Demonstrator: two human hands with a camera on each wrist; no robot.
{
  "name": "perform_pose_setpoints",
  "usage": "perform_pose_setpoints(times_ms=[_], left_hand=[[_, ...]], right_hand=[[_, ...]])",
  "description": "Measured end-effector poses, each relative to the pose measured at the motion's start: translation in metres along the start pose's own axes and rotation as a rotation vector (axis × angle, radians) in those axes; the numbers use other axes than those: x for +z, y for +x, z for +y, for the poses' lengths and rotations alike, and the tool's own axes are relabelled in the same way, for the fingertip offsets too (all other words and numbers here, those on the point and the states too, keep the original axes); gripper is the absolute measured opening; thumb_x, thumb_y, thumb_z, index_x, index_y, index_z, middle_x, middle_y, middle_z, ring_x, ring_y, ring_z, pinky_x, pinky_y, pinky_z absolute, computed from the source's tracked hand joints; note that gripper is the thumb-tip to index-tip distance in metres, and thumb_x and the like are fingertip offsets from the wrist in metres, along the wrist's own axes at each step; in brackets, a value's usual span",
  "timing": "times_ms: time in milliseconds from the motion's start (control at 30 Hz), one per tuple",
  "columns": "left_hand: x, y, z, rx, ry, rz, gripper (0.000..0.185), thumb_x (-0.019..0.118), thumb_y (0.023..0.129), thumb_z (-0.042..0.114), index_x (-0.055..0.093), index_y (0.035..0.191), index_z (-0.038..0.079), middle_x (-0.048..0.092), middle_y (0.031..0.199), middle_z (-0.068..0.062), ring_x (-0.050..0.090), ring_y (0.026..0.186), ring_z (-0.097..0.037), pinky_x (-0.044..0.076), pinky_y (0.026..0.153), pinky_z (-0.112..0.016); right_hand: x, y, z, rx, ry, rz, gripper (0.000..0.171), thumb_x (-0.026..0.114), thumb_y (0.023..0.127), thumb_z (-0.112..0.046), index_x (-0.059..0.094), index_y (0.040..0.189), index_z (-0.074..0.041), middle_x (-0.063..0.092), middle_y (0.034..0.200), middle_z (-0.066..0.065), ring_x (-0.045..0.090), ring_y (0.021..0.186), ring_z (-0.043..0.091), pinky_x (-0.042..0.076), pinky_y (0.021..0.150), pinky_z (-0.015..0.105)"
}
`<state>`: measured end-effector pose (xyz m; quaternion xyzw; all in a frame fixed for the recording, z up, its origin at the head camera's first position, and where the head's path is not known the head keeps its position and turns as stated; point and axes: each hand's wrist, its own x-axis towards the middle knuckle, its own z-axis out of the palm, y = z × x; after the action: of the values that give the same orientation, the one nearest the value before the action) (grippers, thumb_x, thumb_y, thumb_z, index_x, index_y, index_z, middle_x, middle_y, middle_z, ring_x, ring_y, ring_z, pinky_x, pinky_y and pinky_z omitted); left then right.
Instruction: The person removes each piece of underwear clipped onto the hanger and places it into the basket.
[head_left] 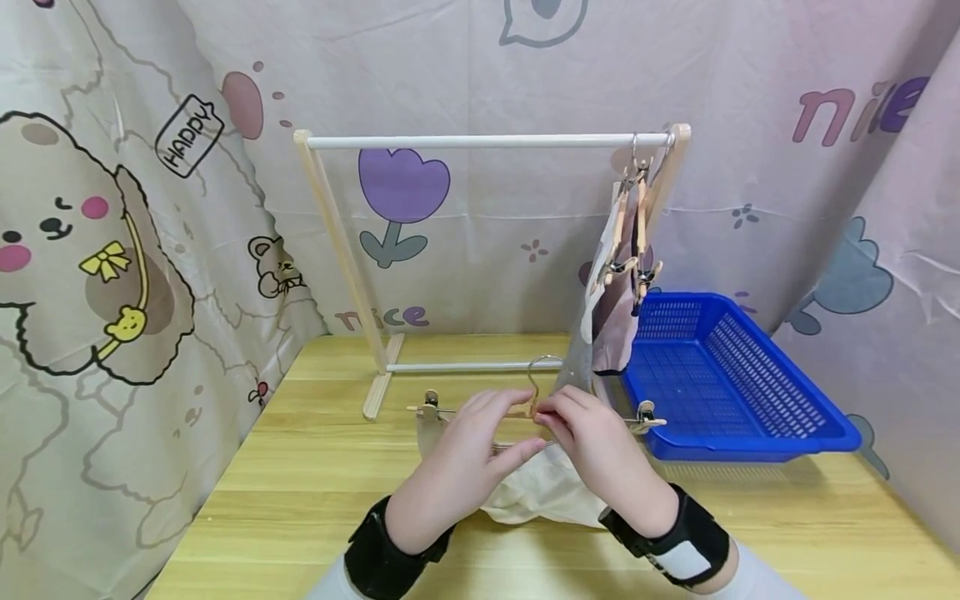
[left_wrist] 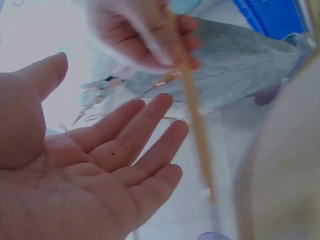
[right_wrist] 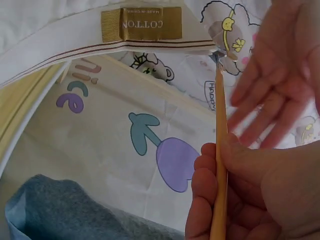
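Note:
A wooden clip hanger (head_left: pixel 431 407) lies level just above the table, with a cream cloth (head_left: pixel 536 496) clipped to it and bunched beneath my hands. My right hand (head_left: pixel 600 450) grips the hanger's bar near its hook; in the right wrist view the fingers of this hand (right_wrist: pixel 250 200) curl round the thin wooden bar (right_wrist: pixel 221 150). My left hand (head_left: pixel 468 454) is beside it with straight fingers, palm open (left_wrist: pixel 100 165), holding nothing. The cloth's hem carries a gold COTTON label (right_wrist: pixel 141 23).
A small wooden clothes rack (head_left: pixel 487 142) stands behind my hands, with two hangers and grey and pale garments (head_left: pixel 611 308) at its right end. A blue plastic basket (head_left: pixel 720 375) sits on the wooden table (head_left: pixel 300 467) at right. Printed curtains enclose the sides.

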<state>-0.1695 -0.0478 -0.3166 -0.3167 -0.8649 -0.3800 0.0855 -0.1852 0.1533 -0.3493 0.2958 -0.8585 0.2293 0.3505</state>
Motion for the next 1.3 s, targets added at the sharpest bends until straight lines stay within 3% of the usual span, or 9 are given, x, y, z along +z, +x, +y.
perform_pose_setpoints(times_ms=[100, 267, 400, 500, 700, 767, 867, 933, 1300], left_hand=[[-0.009, -0.006, 0.005, 0.054, -0.001, 0.063, 0.047, 0.073, 0.097, 0.028, 0.061, 0.138, 0.009, 0.065, 0.137, -0.004, 0.056, 0.132, -0.023, 0.048, 0.109, -0.044], [-0.024, -0.009, 0.002, 0.143, 0.0, 0.242, 0.034, 0.075, 0.095, 0.019, 0.065, 0.125, 0.007, 0.067, 0.128, -0.005, 0.06, 0.125, -0.023, 0.049, 0.106, -0.045], [-0.034, -0.008, -0.005, 0.125, -0.047, 0.375, 0.025, 0.073, 0.094, 0.012, 0.067, 0.118, 0.007, 0.065, 0.127, -0.008, 0.058, 0.127, -0.027, 0.045, 0.11, -0.052], [-0.04, -0.007, -0.011, 0.083, -0.092, 0.426, 0.024, 0.071, 0.096, 0.01, 0.066, 0.119, 0.005, 0.063, 0.129, -0.011, 0.056, 0.129, -0.028, 0.042, 0.111, -0.054], [-0.048, -0.005, -0.019, -0.068, -0.084, 0.373, 0.036, 0.069, 0.099, 0.018, 0.06, 0.132, 0.005, 0.059, 0.136, -0.011, 0.059, 0.096, -0.023, 0.052, 0.082, -0.036], [-0.05, -0.004, -0.021, -0.118, -0.088, 0.338, 0.038, 0.068, 0.1, 0.02, 0.058, 0.135, 0.005, 0.058, 0.137, -0.012, 0.058, 0.095, -0.024, 0.053, 0.083, -0.037], [-0.051, -0.003, -0.022, -0.162, -0.095, 0.304, 0.04, 0.067, 0.102, 0.021, 0.057, 0.137, 0.006, 0.057, 0.138, -0.012, 0.058, 0.117, -0.029, 0.047, 0.106, -0.05], [-0.051, -0.004, -0.021, -0.171, -0.097, 0.29, 0.04, 0.066, 0.102, 0.022, 0.057, 0.137, 0.006, 0.058, 0.137, -0.012, 0.055, 0.125, -0.03, 0.044, 0.11, -0.053], [-0.049, -0.005, -0.015, -0.107, -0.176, 0.267, 0.034, 0.066, 0.102, 0.015, 0.06, 0.133, 0.003, 0.062, 0.127, -0.01, 0.061, 0.118, -0.023, 0.049, 0.109, -0.045]], right_hand=[[0.001, -0.001, 0.002, 0.019, 0.011, -0.001, 0.015, 0.081, 0.085, -0.003, 0.073, 0.092, -0.013, 0.067, 0.087, -0.004, 0.062, 0.075, 0.009, 0.052, 0.066, 0.024], [0.0, -0.003, 0.004, 0.084, 0.028, -0.026, 0.009, 0.08, 0.088, -0.007, 0.074, 0.092, -0.012, 0.069, 0.089, -0.004, 0.063, 0.078, 0.008, 0.053, 0.067, 0.025], [-0.002, -0.006, 0.003, 0.154, 0.059, -0.061, 0.008, 0.078, 0.09, -0.008, 0.075, 0.094, -0.013, 0.069, 0.09, -0.005, 0.062, 0.078, 0.006, 0.054, 0.067, 0.024], [-0.004, -0.008, 0.003, 0.199, 0.085, -0.072, 0.008, 0.078, 0.09, -0.006, 0.075, 0.094, -0.013, 0.069, 0.092, -0.005, 0.063, 0.079, 0.006, 0.055, 0.067, 0.024], [-0.004, -0.012, 0.004, 0.229, 0.129, -0.033, 0.013, 0.077, 0.089, -0.002, 0.074, 0.094, -0.014, 0.069, 0.09, -0.007, 0.062, 0.078, 0.001, 0.056, 0.067, 0.023], [-0.004, -0.015, 0.005, 0.231, 0.148, -0.011, 0.014, 0.077, 0.089, -0.001, 0.074, 0.094, -0.014, 0.068, 0.089, -0.009, 0.061, 0.077, 0.0, 0.055, 0.067, 0.021], [-0.002, -0.019, 0.005, 0.227, 0.182, 0.025, 0.016, 0.077, 0.088, 0.001, 0.075, 0.095, -0.013, 0.068, 0.089, -0.009, 0.06, 0.076, -0.001, 0.054, 0.067, 0.019], [0.0, -0.022, 0.006, 0.223, 0.192, 0.049, 0.017, 0.078, 0.087, 0.003, 0.075, 0.094, -0.012, 0.069, 0.088, -0.008, 0.06, 0.076, -0.001, 0.053, 0.067, 0.016], [0.004, -0.029, 0.006, 0.227, 0.196, 0.125, 0.02, 0.08, 0.081, 0.008, 0.072, 0.089, -0.009, 0.068, 0.085, -0.005, 0.058, 0.074, 0.0, 0.048, 0.065, 0.011]])
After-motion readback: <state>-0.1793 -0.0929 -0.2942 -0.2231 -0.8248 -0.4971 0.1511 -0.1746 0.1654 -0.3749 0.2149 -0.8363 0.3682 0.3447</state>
